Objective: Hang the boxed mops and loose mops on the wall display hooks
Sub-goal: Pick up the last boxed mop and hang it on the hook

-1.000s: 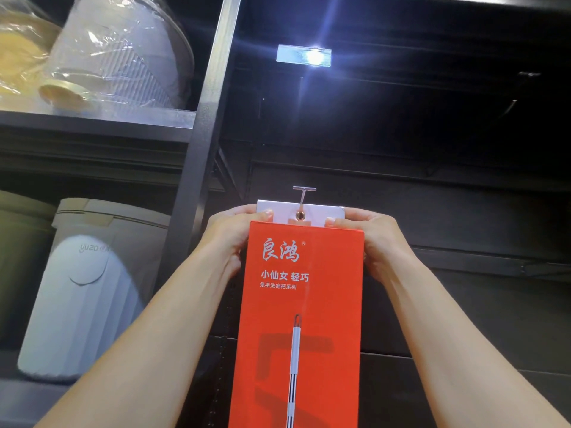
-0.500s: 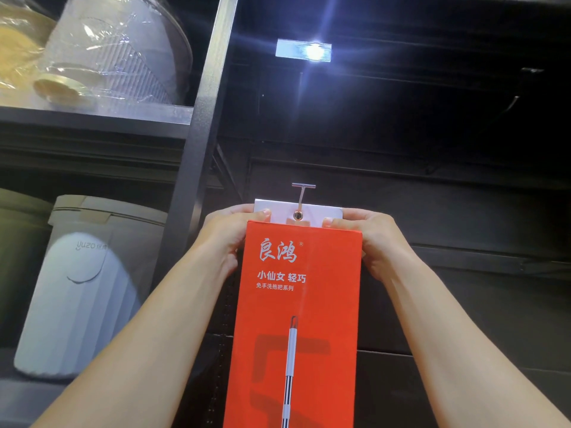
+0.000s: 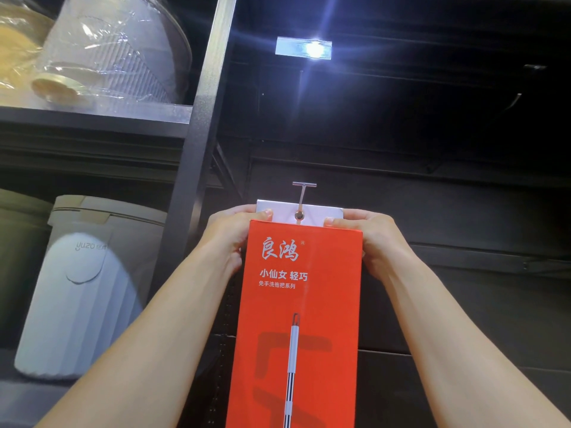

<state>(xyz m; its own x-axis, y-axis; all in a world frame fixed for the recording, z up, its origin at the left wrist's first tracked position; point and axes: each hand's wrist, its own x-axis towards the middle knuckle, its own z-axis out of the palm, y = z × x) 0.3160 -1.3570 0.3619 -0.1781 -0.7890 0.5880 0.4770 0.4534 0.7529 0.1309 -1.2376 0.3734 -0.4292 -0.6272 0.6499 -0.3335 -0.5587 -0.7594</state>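
Two-handed hold on orange mop box (image 3: 299, 304), upright against the dark wall panel (image 3: 463, 211). Left hand (image 3: 227, 239) grips its top left corner, right hand (image 3: 372, 242) the top right, thumbs pressing the white hang tab (image 3: 318, 211). Metal hook (image 3: 302, 197) tip sits in the tab's hole. White bin (image 3: 86, 288) stands at left, plastic-wrapped goods (image 3: 117, 57) on the shelf (image 3: 92, 115) above it

L hand (image 3: 229, 240), R hand (image 3: 377, 242) raised, fingers curled.
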